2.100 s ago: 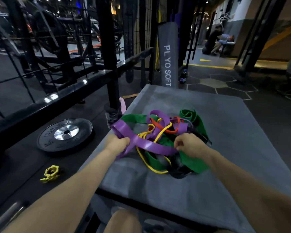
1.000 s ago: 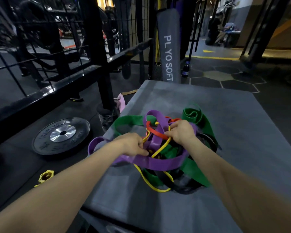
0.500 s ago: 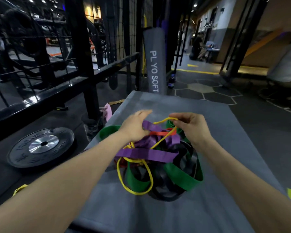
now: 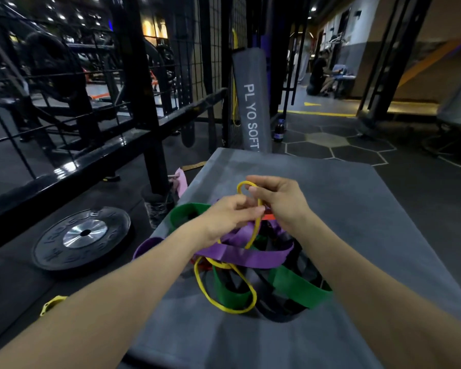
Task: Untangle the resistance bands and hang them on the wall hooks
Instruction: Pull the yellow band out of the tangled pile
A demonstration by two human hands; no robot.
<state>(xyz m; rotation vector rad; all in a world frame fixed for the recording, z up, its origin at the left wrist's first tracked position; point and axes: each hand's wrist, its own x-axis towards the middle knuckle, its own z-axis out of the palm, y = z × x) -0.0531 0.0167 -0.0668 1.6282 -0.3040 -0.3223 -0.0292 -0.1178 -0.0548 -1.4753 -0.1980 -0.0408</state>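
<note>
A person's two bare forearms reach forward over a grey padded box [image 4: 357,209] in a dim gym. On the box lies a tangled heap of resistance bands: a wide purple band [image 4: 250,255], a wide green band [image 4: 298,288], a black band [image 4: 285,315], a thin red band [image 4: 269,217] and a thin yellow band [image 4: 224,306]. The right hand [image 4: 282,202] pinches a loop of the yellow band between thumb and fingers, lifted just above the heap. The left hand [image 4: 229,217] has its fingers curled at the same band, just beside the right; its exact hold is blurred. A black weight plate [image 4: 81,238] lies on the floor to the left, near a black rack [image 4: 149,129]
</note>
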